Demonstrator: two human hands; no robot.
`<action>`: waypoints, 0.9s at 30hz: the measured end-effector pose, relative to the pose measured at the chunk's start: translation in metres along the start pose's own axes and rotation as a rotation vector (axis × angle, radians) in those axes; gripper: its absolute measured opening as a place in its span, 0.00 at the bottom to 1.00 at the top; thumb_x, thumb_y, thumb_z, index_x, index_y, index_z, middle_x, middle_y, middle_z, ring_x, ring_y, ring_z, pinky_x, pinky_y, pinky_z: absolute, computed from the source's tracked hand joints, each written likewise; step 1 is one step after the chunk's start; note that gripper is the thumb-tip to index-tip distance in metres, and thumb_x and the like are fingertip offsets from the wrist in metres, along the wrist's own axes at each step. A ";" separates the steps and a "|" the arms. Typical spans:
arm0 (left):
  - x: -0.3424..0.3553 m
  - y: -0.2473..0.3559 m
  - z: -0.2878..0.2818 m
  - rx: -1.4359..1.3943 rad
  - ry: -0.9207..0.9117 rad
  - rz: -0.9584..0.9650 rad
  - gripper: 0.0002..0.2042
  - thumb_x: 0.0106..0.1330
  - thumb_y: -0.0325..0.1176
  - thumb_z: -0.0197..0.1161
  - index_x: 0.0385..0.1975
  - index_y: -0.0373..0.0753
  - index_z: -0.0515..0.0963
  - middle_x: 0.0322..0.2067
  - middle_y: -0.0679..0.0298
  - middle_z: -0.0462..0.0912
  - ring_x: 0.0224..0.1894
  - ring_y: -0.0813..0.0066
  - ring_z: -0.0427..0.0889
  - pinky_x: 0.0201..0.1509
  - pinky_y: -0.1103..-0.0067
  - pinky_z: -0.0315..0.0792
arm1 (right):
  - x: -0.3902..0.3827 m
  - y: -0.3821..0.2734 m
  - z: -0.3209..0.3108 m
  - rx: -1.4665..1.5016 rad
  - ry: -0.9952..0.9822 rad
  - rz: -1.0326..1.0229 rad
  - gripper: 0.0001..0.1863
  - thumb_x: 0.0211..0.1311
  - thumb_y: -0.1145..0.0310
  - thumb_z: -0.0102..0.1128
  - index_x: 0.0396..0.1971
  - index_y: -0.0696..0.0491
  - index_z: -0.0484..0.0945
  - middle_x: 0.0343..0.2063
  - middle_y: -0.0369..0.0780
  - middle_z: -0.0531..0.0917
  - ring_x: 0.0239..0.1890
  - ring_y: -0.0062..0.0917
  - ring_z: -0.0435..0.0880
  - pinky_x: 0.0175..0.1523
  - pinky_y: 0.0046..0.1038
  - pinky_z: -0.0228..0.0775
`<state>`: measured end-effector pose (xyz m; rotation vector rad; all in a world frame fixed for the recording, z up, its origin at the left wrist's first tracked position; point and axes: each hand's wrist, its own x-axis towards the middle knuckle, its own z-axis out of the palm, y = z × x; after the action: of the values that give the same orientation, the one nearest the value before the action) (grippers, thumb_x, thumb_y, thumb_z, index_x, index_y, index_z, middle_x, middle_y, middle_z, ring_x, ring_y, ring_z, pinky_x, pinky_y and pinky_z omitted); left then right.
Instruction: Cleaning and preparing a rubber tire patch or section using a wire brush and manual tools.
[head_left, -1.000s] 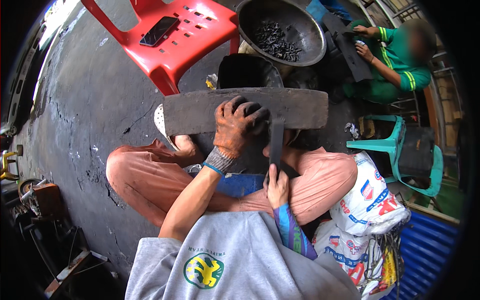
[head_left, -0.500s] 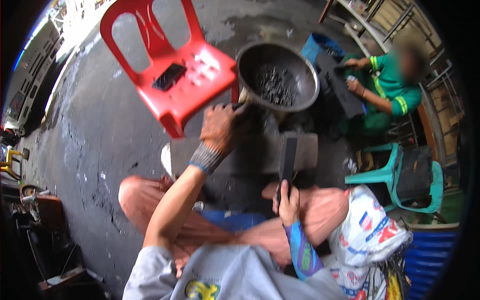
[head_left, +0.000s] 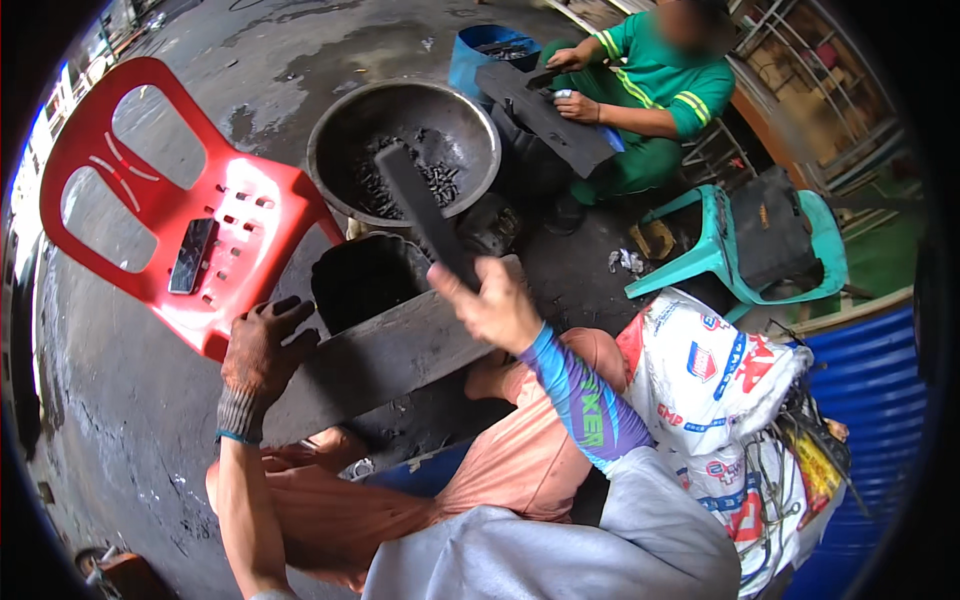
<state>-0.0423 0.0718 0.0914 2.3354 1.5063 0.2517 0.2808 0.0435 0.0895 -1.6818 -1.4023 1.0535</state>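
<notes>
My right hand (head_left: 497, 312) grips a long, flat, dark blade-like tool (head_left: 425, 210), raised above the plank with its far end in front of the bowl. My left hand (head_left: 262, 350), in a brown-orange work glove with a grey cuff, is beside the plank's left end. Its blackened fingers are apart, and nothing shows between them. A thick grey plank (head_left: 390, 350) lies across in front of my legs. Just beyond it stands a black open container (head_left: 350, 295). Behind that, a wide metal bowl (head_left: 330, 140) holds many small black pieces (head_left: 440, 180).
At left stands a red plastic chair (head_left: 255, 235) with a phone (head_left: 191, 256) on it. A co-worker in green (head_left: 640, 110) works over a dark board (head_left: 550, 115) by a blue bin (head_left: 465, 65). A teal chair (head_left: 690, 265) and white printed sacks (head_left: 690, 370) are at right.
My left hand has moved from near the bowl toward me, to the plank's left end. My right hand has raised the blade-like tool up and forward. The view has turned rightward.
</notes>
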 end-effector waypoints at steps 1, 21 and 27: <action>0.003 -0.001 0.003 0.005 -0.002 0.008 0.21 0.62 0.39 0.67 0.56 0.44 0.82 0.58 0.55 0.81 0.59 0.52 0.78 0.63 0.62 0.73 | -0.006 -0.005 0.003 -0.070 -0.035 -0.037 0.27 0.66 0.43 0.65 0.37 0.57 0.80 0.20 0.37 0.79 0.18 0.18 0.76 0.27 0.24 0.70; 0.027 -0.001 0.022 0.039 -0.184 0.101 0.18 0.67 0.41 0.61 0.55 0.53 0.83 0.45 0.54 0.85 0.46 0.48 0.82 0.54 0.61 0.75 | -0.013 -0.010 0.016 0.029 -0.079 -0.313 0.26 0.62 0.50 0.70 0.39 0.63 0.82 0.30 0.51 0.86 0.34 0.39 0.86 0.43 0.35 0.75; 0.015 -0.007 0.010 0.156 -0.238 -0.031 0.20 0.63 0.48 0.66 0.50 0.44 0.83 0.42 0.52 0.82 0.46 0.51 0.80 0.50 0.61 0.76 | -0.014 -0.016 0.025 0.068 -0.072 -0.143 0.26 0.62 0.49 0.71 0.42 0.61 0.82 0.33 0.45 0.87 0.36 0.27 0.84 0.44 0.34 0.75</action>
<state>-0.0391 0.0860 0.0787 2.3579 1.4889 -0.1530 0.2505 0.0324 0.0955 -1.4851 -1.4917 1.0774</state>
